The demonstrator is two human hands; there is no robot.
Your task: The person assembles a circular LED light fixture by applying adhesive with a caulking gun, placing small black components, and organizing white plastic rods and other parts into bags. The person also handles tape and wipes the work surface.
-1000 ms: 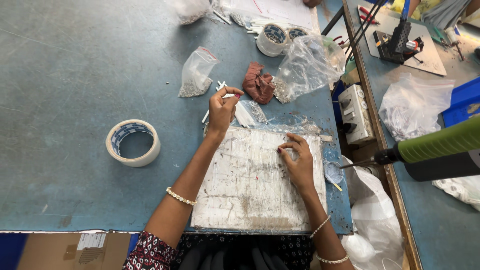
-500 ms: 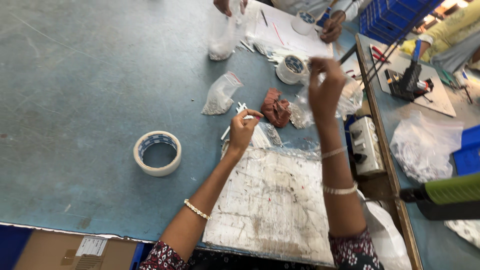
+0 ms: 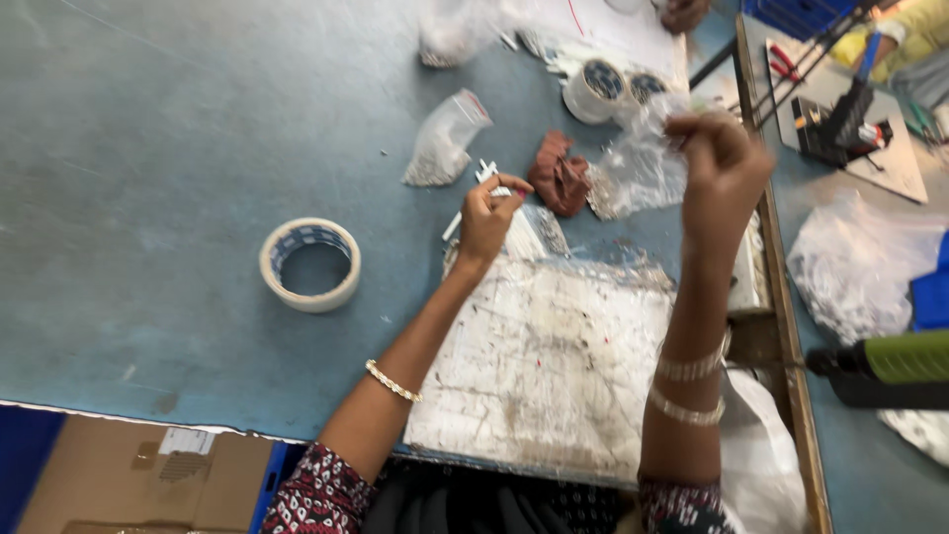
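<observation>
Clear plastic crinkles in my right hand, which is lifted off the table with the fingers pinched shut on the top edge of a small plastic bag; the bag hangs below my knuckles with pale bits gathered at its bottom, just beside a crumpled reddish-brown cloth. My left hand rests lower, at the far edge of the scratched white work board. Its fingers are curled nearly closed, thumb and forefinger nipping a few thin white sticks; the motion blur keeps me from telling just how many. A roll of masking tape lies flat on the blue table, well apart to the left of that hand. Another small bag of pale bits sits near, beyond my left fingertips.
</observation>
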